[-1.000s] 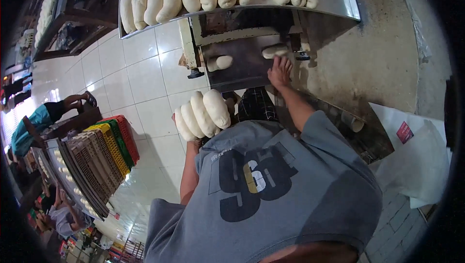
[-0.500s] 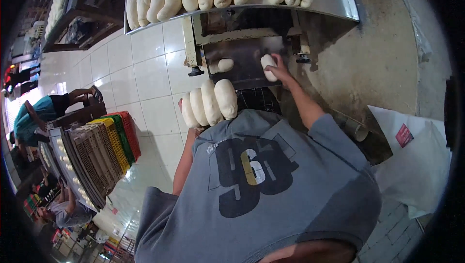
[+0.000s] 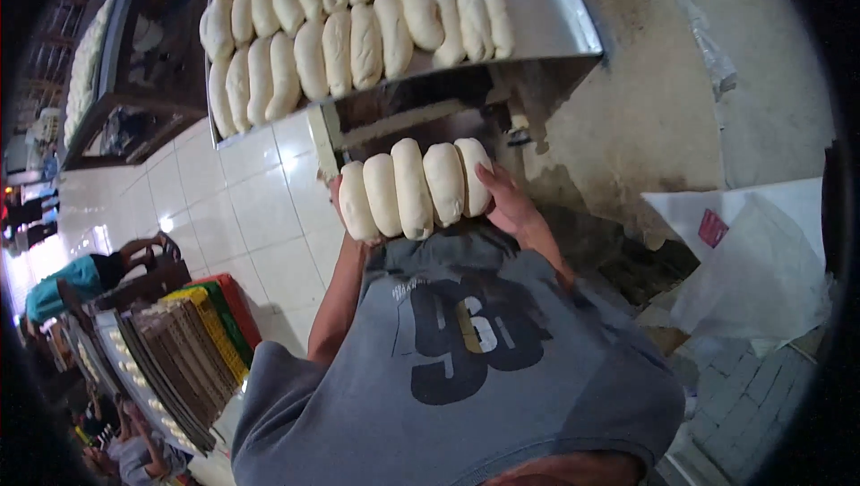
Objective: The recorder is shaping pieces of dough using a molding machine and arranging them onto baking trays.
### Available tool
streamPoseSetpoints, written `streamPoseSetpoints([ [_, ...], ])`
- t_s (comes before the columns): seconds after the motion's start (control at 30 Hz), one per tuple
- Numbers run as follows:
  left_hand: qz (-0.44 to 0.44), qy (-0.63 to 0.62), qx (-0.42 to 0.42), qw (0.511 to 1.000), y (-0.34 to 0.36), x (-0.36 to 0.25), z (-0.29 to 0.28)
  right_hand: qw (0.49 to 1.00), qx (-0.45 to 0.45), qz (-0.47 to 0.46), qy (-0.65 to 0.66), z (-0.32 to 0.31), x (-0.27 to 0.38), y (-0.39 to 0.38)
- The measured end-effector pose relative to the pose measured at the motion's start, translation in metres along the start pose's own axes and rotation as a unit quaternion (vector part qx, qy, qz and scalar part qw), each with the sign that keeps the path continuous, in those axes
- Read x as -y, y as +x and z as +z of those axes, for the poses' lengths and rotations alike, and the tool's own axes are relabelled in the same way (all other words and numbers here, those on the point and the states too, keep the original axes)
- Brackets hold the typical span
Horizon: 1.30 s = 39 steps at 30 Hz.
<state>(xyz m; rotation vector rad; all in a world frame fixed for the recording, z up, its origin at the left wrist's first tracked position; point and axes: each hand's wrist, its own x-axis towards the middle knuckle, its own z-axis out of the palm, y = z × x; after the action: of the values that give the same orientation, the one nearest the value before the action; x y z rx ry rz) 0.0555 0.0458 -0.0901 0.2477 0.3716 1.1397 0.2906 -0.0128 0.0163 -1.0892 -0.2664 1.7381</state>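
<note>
A row of several pale dough rolls (image 3: 409,190) lies side by side in front of my chest, pressed between my two hands. At the left end, my left hand (image 3: 337,192) closes on the row; most of its fingers are hidden behind and under the dough. My right hand (image 3: 509,202) grips the roll at the right end, its thumb on top and its other fingers mostly out of sight. Beyond the held row, a metal table (image 3: 542,16) carries more dough rolls (image 3: 309,47) in close rows, filling its left and middle parts.
Below the table edge stands a machine frame (image 3: 322,138). To the left, stacked crates and trays (image 3: 193,334) stand on the tiled floor (image 3: 260,217), near people at work. A dark cabinet (image 3: 152,83) is at the far left. White sheeting (image 3: 752,280) hangs at the right.
My right hand has come up from the machine's lower tray with a dough roll, now at the right end of the held row. The view has shifted, showing more of the table.
</note>
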Motion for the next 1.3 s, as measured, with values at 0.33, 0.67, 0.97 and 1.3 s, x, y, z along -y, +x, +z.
streamPoseSetpoints([
  [0.33,0.076,0.159,-0.011,0.984,0.255,-0.085,0.291,0.95,-0.016,-0.28,-0.138,0.061,0.308,0.083],
  [0.67,0.45,0.465,-0.103,0.756,0.088,-0.098,0.188,0.89,-0.171,-0.375,-0.195,0.026,0.138,0.083],
  [0.97,-0.219,0.509,-0.365,0.748,-0.128,-0.024,0.024,0.729,0.018,-0.014,-0.684,-0.06,-0.129,0.131],
  [1.3,-0.146,0.413,-0.382,0.814,-0.107,-0.002,-0.083,0.703,-0.004,-0.081,-0.706,-0.019,-0.245,0.165],
])
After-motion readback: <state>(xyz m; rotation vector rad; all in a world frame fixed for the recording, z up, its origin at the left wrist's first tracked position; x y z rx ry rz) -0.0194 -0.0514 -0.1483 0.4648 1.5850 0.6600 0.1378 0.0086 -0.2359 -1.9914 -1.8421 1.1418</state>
